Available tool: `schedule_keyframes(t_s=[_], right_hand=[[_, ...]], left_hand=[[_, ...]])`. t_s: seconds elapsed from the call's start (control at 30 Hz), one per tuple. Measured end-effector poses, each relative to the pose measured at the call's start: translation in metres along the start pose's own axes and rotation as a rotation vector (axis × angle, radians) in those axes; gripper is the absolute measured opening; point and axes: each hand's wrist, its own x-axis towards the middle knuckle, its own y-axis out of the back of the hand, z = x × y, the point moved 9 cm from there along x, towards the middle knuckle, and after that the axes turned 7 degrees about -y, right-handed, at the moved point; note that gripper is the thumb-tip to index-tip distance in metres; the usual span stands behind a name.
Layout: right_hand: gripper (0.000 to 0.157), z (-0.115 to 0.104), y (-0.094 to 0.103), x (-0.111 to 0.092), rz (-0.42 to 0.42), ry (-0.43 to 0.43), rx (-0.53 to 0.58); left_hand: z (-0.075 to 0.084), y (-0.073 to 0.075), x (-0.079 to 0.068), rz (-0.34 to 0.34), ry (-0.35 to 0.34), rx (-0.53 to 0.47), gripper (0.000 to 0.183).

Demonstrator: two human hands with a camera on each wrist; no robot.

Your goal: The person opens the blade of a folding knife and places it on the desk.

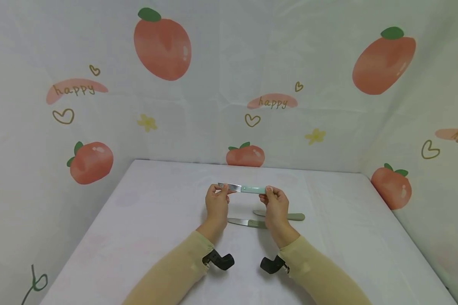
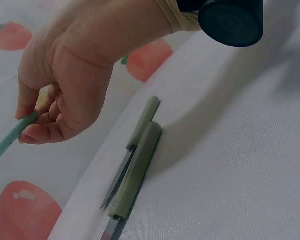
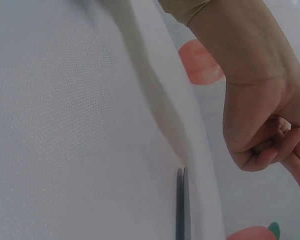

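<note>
A knife with a mint-green handle is held level above the table, its blade pointing left. My left hand pinches the blade near its tip between thumb and fingers. The butt of the handle is pinched by my right hand; the left wrist view also shows that right hand on the handle's end. Below lie two knives with olive-green handles: a front one and a back one. Both are partly hidden by my right hand and wrist. In the right wrist view, my left hand is bent at the wrist.
A white cloth covers the table. Behind it hangs a pale curtain printed with red fruit and writing. Black wrist cameras sit at both sleeves, the left camera and the right camera, low over the table's front half.
</note>
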Motion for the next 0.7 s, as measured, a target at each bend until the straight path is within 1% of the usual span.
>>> schedule_keyframes(t_s=[0.1, 0.17, 0.27, 0.33, 0.43, 0.53, 0.63, 0.7], right_hand=[[0.017, 0.000, 0.000, 0.001, -0.011, 0.009, 0.029], [0.016, 0.000, -0.001, 0.003, -0.039, 0.011, 0.045], [0.015, -0.002, -0.003, 0.006, -0.102, 0.001, -0.003], [0.017, -0.002, -0.006, 0.008, -0.158, -0.017, -0.075], [0.021, -0.004, -0.010, 0.010, -0.244, -0.031, -0.231], [0.024, -0.006, -0.012, 0.010, -0.299, -0.035, -0.377], [0.025, -0.006, -0.013, 0.011, -0.347, -0.043, -0.490], [0.025, -0.004, -0.015, 0.012, -0.387, -0.049, -0.547]], left_hand=[[-0.002, 0.000, 0.001, -0.012, -0.006, 0.021, 0.022], [-0.002, 0.001, 0.002, -0.033, -0.015, 0.050, 0.020], [-0.003, 0.005, 0.006, -0.081, -0.033, 0.110, 0.017], [-0.001, 0.011, 0.009, -0.112, -0.045, 0.160, 0.019], [0.005, 0.019, 0.015, -0.164, -0.078, 0.248, 0.022], [0.012, 0.025, 0.022, -0.221, -0.103, 0.327, 0.022], [0.016, 0.031, 0.029, -0.265, -0.102, 0.378, 0.021], [0.018, 0.036, 0.032, -0.281, -0.091, 0.404, 0.020]])
